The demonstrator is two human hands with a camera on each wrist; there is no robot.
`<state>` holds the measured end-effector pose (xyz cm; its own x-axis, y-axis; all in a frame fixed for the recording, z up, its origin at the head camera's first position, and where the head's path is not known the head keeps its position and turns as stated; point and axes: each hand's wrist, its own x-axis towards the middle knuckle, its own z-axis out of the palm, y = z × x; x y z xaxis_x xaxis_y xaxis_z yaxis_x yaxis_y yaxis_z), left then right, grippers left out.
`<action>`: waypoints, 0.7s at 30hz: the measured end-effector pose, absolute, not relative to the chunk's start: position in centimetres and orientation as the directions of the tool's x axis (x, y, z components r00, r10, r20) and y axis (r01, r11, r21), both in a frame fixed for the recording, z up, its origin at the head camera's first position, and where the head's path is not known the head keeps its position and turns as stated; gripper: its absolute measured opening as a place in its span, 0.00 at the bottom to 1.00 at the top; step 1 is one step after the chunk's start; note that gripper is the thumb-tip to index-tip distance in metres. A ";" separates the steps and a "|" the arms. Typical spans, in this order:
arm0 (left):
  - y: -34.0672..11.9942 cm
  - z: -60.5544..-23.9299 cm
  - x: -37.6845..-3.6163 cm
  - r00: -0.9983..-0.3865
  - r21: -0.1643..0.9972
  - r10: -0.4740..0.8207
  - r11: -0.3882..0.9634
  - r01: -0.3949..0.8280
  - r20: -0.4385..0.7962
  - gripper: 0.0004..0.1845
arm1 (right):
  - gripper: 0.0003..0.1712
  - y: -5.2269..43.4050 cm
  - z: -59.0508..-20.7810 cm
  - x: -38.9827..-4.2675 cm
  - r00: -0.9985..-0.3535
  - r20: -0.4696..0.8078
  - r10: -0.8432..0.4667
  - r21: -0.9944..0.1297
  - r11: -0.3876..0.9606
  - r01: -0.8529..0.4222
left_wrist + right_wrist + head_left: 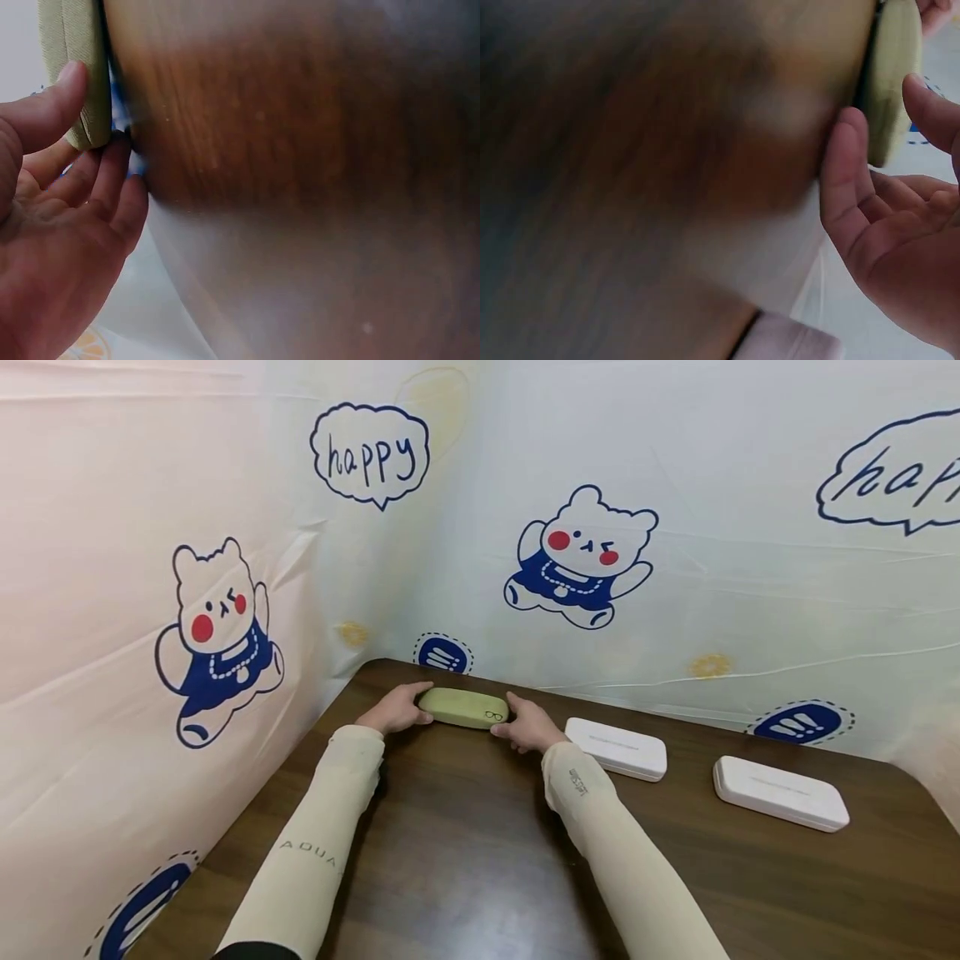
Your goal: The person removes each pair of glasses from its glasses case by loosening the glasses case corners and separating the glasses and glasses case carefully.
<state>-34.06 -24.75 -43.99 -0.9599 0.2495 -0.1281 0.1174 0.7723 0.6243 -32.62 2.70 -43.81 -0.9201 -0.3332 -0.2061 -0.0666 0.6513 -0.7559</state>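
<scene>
Dark wood table, bear-print sheets walling it in. Both hands, left and right, grip the green case; two white cases sit nearby.

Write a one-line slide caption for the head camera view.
Both hands, left hand and right hand, hold a green glasses case by its ends on a brown table, two white cases alongside.

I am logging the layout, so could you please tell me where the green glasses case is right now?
In the head view the green glasses case lies at the table's far left corner, between the left hand and right hand, left of two white cases.
</scene>
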 end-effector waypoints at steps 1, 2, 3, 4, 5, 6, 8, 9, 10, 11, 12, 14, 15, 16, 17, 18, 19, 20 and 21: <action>-24.7 -44.0 -34.2 -0.961 0.629 0.246 0.770 0.112 -0.129 0.38 | 0.49 2.7 -43.9 -32.8 -0.925 -0.201 -0.322 -0.751 0.657 -0.066; -24.6 -44.0 -34.3 -0.961 0.630 0.245 0.768 0.113 -0.127 0.38 | 0.48 2.7 -43.9 -32.9 -0.930 -0.195 -0.310 -0.747 0.662 -0.064; -24.5 -44.0 -34.4 -0.961 0.630 0.246 0.768 0.116 -0.124 0.37 | 0.48 2.7 -44.0 -33.0 -0.935 -0.189 -0.299 -0.739 0.671 -0.065; -24.5 -44.0 -34.5 -0.961 0.631 0.249 0.767 0.120 -0.120 0.37 | 0.48 2.7 -44.0 -33.1 -0.939 -0.183 -0.290 -0.729 0.681 -0.068; -24.5 -44.0 -34.6 -0.961 0.628 0.251 0.769 0.124 -0.117 0.37 | 0.48 2.7 -44.0 -33.1 -0.942 -0.176 -0.285 -0.719 0.691 -0.075; -24.5 -44.1 -34.7 -0.961 0.628 0.251 0.768 0.125 -0.117 0.37 | 0.49 2.6 -44.0 -33.1 -0.943 -0.172 -0.285 -0.708 0.701 -0.082; -24.5 -44.1 -34.8 -0.960 0.619 0.255 0.774 0.130 -0.116 0.37 | 0.48 2.6 -44.0 -33.2 -0.941 -0.165 -0.294 -0.689 0.717 -0.104; -24.6 -44.2 -34.8 -0.959 0.612 0.257 0.779 0.135 -0.116 0.36 | 0.48 2.6 -44.1 -33.2 -0.940 -0.160 -0.301 -0.683 0.722 -0.115; -24.6 -44.2 -34.8 -0.959 0.605 0.258 0.784 0.137 -0.117 0.36 | 0.47 2.6 -44.1 -33.2 -0.939 -0.157 -0.306 -0.680 0.723 -0.122; -24.6 -44.2 -34.8 -0.959 0.599 0.259 0.788 0.139 -0.119 0.36 | 0.45 2.7 -44.1 -33.2 -0.939 -0.151 -0.310 -0.679 0.722 -0.129; -24.6 -44.2 -34.8 -0.958 0.594 0.262 0.792 0.143 -0.119 0.36 | 0.44 2.7 -44.1 -33.2 -0.939 -0.146 -0.310 -0.682 0.719 -0.131; -24.6 -44.2 -34.7 -0.956 0.586 0.267 0.797 0.148 -0.121 0.36 | 0.43 2.8 -44.1 -33.2 -0.942 -0.138 -0.305 -0.693 0.709 -0.128; -24.6 -44.2 -34.7 -0.955 0.583 0.270 0.798 0.152 -0.121 0.36 | 0.43 2.9 -44.1 -33.2 -0.944 -0.137 -0.301 -0.700 0.704 -0.123; -24.5 -44.1 -34.7 -0.954 0.581 0.272 0.799 0.154 -0.122 0.36 | 0.43 3.0 -44.1 -33.2 -0.944 -0.136 -0.300 -0.705 0.699 -0.120; -24.5 -44.1 -34.6 -0.953 0.580 0.276 0.799 0.158 -0.122 0.36 | 0.43 3.0 -44.0 -33.2 -0.944 -0.136 -0.300 -0.709 0.695 -0.119; -24.5 -44.0 -34.5 -0.953 0.579 0.279 0.799 0.161 -0.121 0.36 | 0.43 3.1 -44.0 -33.1 -0.944 -0.136 -0.302 -0.713 0.691 -0.118; -24.5 -44.0 -34.4 -0.952 0.577 0.282 0.800 0.165 -0.119 0.35 | 0.43 3.1 -44.0 -33.1 -0.942 -0.138 -0.306 -0.715 0.689 -0.119; -24.5 -43.9 -34.3 -0.951 0.573 0.285 0.801 0.171 -0.115 0.35 | 0.43 3.1 -43.9 -33.0 -0.940 -0.139 -0.310 -0.716 0.688 -0.121; -24.5 -43.9 -34.1 -0.951 0.567 0.289 0.804 0.178 -0.112 0.35 | 0.44 3.1 -43.9 -32.8 -0.939 -0.139 -0.316 -0.715 0.687 -0.125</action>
